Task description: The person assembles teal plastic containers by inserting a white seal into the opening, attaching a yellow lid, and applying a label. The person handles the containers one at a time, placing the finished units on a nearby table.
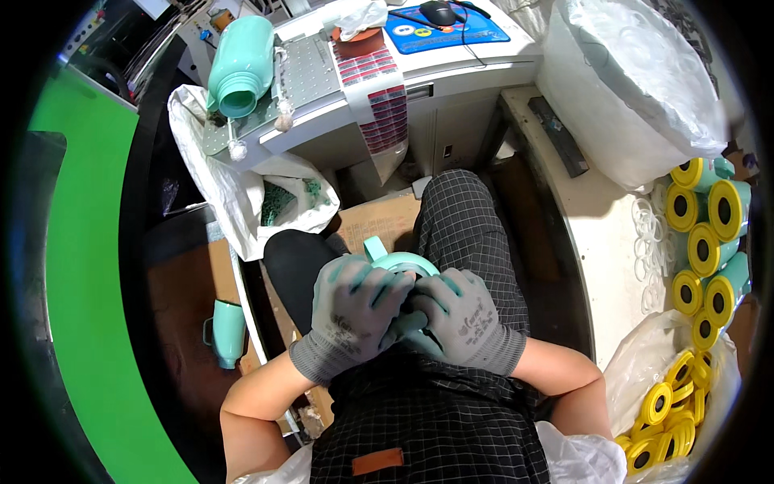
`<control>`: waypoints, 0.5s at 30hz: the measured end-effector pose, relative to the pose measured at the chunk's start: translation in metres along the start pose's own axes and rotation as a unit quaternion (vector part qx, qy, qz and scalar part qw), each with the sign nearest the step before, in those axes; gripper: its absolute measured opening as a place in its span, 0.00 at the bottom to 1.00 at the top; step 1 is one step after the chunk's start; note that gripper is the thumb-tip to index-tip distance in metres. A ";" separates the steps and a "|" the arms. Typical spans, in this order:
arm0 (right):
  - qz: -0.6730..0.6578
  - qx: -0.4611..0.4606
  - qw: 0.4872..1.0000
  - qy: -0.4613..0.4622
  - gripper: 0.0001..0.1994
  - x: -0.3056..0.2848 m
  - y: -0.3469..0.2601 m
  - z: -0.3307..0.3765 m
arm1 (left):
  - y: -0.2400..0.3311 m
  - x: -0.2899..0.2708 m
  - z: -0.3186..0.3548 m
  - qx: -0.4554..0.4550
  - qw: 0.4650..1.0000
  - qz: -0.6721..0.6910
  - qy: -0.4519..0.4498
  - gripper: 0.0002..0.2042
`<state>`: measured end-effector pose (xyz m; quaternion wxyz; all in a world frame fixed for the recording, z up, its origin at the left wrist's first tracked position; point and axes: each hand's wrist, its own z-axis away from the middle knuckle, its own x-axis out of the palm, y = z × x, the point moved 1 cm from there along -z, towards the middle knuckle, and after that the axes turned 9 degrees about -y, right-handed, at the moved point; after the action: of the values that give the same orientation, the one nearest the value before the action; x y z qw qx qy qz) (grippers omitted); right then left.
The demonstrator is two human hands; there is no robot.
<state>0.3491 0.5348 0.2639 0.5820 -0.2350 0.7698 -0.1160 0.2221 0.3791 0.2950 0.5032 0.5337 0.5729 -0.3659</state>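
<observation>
Between my thighs I hold a mint-green plastic jug (pixel 405 260), its side handle sticking out on the far left. My left hand (pixel 355 310), in a grey glove, is curled over the jug's near left side. The grey-gloved right hand (pixel 461 317) presses in from the right with its fingers bent. The fingertips of both hands meet at the jug's mouth and hide most of it. Whether a small part is pinched there cannot be made out.
A larger mint-green bottle (pixel 244 60) lies on the workbench ahead, beside a label strip (pixel 383 109). At right stand a bag of white rings (pixel 625 89), stacked jugs with yellow ends (pixel 703 250) and a bag of yellow caps (pixel 673 407). Another jug (pixel 229 335) lies at left.
</observation>
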 end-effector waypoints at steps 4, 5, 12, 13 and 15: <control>-0.023 -0.009 1.000 -0.011 0.20 -0.002 0.000 -0.003 | -0.006 -0.005 -0.006 -0.031 0.998 0.046 -0.016 0.23; -0.029 -0.009 0.999 -0.012 0.20 -0.003 0.001 -0.003 | -0.006 -0.004 -0.007 -0.038 0.998 0.047 0.000 0.22; -0.024 -0.037 0.998 0.040 0.16 0.000 0.000 -0.004 | -0.001 -0.025 -0.025 -0.031 0.997 -0.033 -0.062 0.15; -0.024 -0.039 0.998 0.040 0.16 0.000 0.000 -0.004 | -0.001 -0.030 -0.032 -0.029 0.995 -0.048 -0.078 0.15; -0.014 -0.036 0.999 0.034 0.15 -0.002 0.002 -0.004 | -0.003 -0.040 -0.048 -0.021 0.991 -0.078 -0.107 0.15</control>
<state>0.3454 0.5372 0.2663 0.5451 -0.2626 0.7893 -0.1048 0.2071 0.4149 0.3447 0.5429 0.4345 0.5630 -0.4467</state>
